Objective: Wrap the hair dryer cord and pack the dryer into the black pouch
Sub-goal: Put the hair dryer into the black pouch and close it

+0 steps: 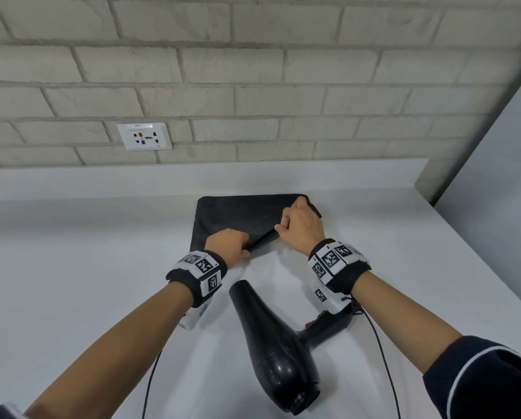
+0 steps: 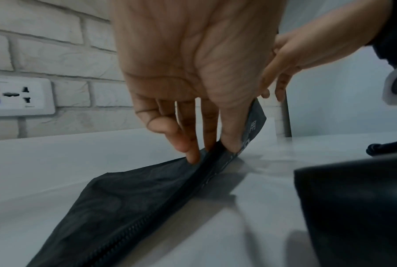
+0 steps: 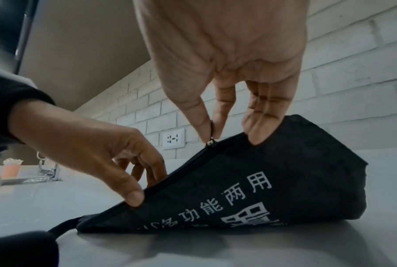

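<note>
Right hand (image 3: 218, 59) pinching the zipper pull (image 3: 210, 140) on the black pouch (image 1: 241, 217), lifting that edge off the counter (image 1: 71, 252), left hand (image 1: 227, 243) gripping the pouch's near zipper edge, dryer (image 1: 271, 346) lying unpacked just in front of the pouch, cord (image 1: 384, 355) trailing beside it.

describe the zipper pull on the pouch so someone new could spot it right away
On the white counter under the brick wall lies the black pouch. Along its zipper edge, the right hand pinches a small metal zipper pull, the only shiny bit on the dark fabric.
</note>
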`<state>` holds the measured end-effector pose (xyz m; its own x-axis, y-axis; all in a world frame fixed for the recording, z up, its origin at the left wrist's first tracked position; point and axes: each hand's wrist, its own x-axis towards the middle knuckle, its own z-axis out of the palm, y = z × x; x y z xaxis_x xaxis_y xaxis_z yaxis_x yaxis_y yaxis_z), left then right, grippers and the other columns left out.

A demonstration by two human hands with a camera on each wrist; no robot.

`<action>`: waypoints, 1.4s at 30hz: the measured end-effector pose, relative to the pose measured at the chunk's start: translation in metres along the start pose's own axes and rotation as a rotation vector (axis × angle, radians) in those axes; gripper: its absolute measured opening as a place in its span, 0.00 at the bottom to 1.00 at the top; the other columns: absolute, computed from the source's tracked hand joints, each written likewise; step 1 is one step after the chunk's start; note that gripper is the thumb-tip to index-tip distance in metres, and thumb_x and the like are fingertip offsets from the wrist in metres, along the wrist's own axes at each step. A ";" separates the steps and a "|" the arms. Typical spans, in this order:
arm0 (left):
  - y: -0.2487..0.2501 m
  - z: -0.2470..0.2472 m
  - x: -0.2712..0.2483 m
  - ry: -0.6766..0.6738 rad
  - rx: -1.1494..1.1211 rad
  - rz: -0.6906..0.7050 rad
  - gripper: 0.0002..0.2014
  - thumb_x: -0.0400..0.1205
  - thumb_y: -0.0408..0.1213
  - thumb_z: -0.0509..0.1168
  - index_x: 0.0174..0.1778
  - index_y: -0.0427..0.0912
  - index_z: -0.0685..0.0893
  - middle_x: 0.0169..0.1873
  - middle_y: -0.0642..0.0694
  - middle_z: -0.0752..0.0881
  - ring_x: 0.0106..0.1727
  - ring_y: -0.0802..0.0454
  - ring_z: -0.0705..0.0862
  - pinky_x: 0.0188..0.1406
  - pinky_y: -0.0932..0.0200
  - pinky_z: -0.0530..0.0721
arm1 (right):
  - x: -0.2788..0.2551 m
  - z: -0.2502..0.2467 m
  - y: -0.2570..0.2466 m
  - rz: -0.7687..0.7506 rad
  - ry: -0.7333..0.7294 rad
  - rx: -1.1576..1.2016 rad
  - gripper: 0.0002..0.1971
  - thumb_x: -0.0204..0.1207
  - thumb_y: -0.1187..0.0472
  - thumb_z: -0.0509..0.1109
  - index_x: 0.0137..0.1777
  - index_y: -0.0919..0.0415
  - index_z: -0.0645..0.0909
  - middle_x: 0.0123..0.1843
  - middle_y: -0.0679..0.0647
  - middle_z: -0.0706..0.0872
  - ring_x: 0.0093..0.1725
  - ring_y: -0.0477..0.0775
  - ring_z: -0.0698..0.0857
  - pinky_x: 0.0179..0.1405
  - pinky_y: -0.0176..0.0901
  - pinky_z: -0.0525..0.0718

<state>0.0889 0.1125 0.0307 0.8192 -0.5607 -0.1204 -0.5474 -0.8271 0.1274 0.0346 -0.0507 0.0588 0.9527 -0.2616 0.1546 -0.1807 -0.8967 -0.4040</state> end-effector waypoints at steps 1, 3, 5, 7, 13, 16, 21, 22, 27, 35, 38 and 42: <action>0.002 -0.001 0.001 0.013 0.025 -0.011 0.09 0.80 0.41 0.61 0.49 0.40 0.81 0.53 0.40 0.84 0.55 0.40 0.82 0.44 0.53 0.75 | -0.001 0.000 0.002 -0.011 -0.007 -0.001 0.08 0.74 0.58 0.70 0.40 0.64 0.82 0.58 0.60 0.74 0.54 0.58 0.80 0.49 0.47 0.82; 0.003 -0.003 0.004 0.031 0.050 -0.032 0.09 0.81 0.38 0.59 0.47 0.39 0.84 0.51 0.39 0.85 0.53 0.38 0.83 0.42 0.54 0.74 | -0.003 -0.003 0.007 -0.014 -0.033 -0.005 0.08 0.73 0.57 0.71 0.38 0.61 0.81 0.58 0.59 0.75 0.57 0.57 0.77 0.50 0.47 0.80; 0.001 -0.005 0.007 0.043 0.057 -0.047 0.10 0.81 0.36 0.59 0.46 0.39 0.84 0.49 0.39 0.86 0.51 0.37 0.84 0.41 0.54 0.75 | -0.003 -0.008 0.017 0.026 -0.064 -0.012 0.10 0.73 0.57 0.71 0.33 0.58 0.76 0.57 0.59 0.76 0.60 0.57 0.75 0.51 0.47 0.79; -0.005 -0.006 0.008 0.047 0.052 -0.068 0.10 0.82 0.35 0.58 0.46 0.37 0.84 0.49 0.38 0.86 0.51 0.37 0.84 0.41 0.53 0.76 | -0.001 -0.018 0.033 0.103 -0.077 -0.018 0.13 0.74 0.57 0.70 0.30 0.56 0.72 0.56 0.58 0.78 0.61 0.58 0.74 0.51 0.47 0.77; -0.007 -0.001 0.009 0.074 -0.004 -0.076 0.09 0.81 0.35 0.57 0.48 0.38 0.83 0.50 0.38 0.86 0.51 0.38 0.84 0.44 0.52 0.79 | -0.001 -0.031 0.067 0.267 -0.152 -0.016 0.15 0.74 0.59 0.69 0.27 0.54 0.70 0.43 0.55 0.83 0.53 0.59 0.83 0.42 0.41 0.73; 0.003 0.000 0.010 0.088 -0.033 -0.051 0.08 0.80 0.34 0.58 0.47 0.38 0.81 0.49 0.38 0.85 0.50 0.38 0.84 0.41 0.54 0.76 | -0.002 -0.026 0.067 0.219 -0.125 -0.066 0.07 0.73 0.59 0.67 0.36 0.58 0.74 0.50 0.57 0.84 0.54 0.60 0.81 0.44 0.42 0.74; 0.007 0.002 0.011 0.127 -0.066 -0.029 0.06 0.79 0.35 0.59 0.46 0.39 0.81 0.48 0.39 0.85 0.49 0.38 0.84 0.40 0.55 0.74 | 0.002 -0.020 0.059 0.037 -0.211 -0.154 0.16 0.72 0.52 0.71 0.55 0.59 0.77 0.57 0.56 0.79 0.59 0.58 0.77 0.54 0.47 0.73; 0.007 0.003 0.011 0.135 -0.069 -0.023 0.06 0.79 0.36 0.60 0.46 0.39 0.81 0.48 0.39 0.86 0.49 0.38 0.84 0.40 0.55 0.74 | 0.004 -0.017 0.056 0.007 -0.235 -0.164 0.15 0.72 0.53 0.71 0.55 0.59 0.77 0.57 0.56 0.79 0.58 0.58 0.77 0.54 0.46 0.72; 0.006 0.001 0.010 0.164 -0.097 -0.005 0.07 0.79 0.36 0.60 0.46 0.38 0.81 0.47 0.40 0.86 0.49 0.38 0.83 0.40 0.54 0.74 | 0.012 -0.008 0.050 -0.033 -0.273 -0.126 0.09 0.76 0.60 0.68 0.53 0.62 0.78 0.54 0.57 0.84 0.53 0.58 0.81 0.43 0.42 0.71; 0.001 -0.007 -0.020 -0.008 -0.432 0.142 0.18 0.77 0.32 0.63 0.64 0.43 0.77 0.60 0.45 0.81 0.58 0.47 0.81 0.57 0.60 0.76 | 0.009 -0.028 0.054 -0.149 -0.062 -0.042 0.17 0.66 0.78 0.55 0.31 0.53 0.70 0.40 0.53 0.79 0.39 0.56 0.75 0.35 0.41 0.66; 0.007 -0.010 -0.048 -0.267 -0.335 0.358 0.28 0.74 0.26 0.60 0.72 0.46 0.73 0.71 0.46 0.74 0.73 0.50 0.71 0.73 0.61 0.66 | 0.006 -0.037 0.062 -0.149 -0.082 -0.201 0.21 0.69 0.77 0.57 0.36 0.54 0.86 0.55 0.51 0.84 0.53 0.54 0.80 0.43 0.41 0.70; 0.018 -0.005 -0.084 -0.428 -0.132 0.555 0.35 0.70 0.40 0.59 0.78 0.46 0.65 0.76 0.45 0.68 0.78 0.47 0.62 0.79 0.55 0.59 | -0.006 -0.038 0.079 -0.023 -0.160 -0.346 0.26 0.74 0.75 0.55 0.66 0.55 0.80 0.65 0.53 0.81 0.64 0.58 0.74 0.56 0.48 0.76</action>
<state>0.0109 0.1446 0.0478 0.2720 -0.8860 -0.3755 -0.8166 -0.4190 0.3970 0.0054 -0.1335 0.0606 0.9787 -0.2050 0.0062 -0.2041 -0.9765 -0.0694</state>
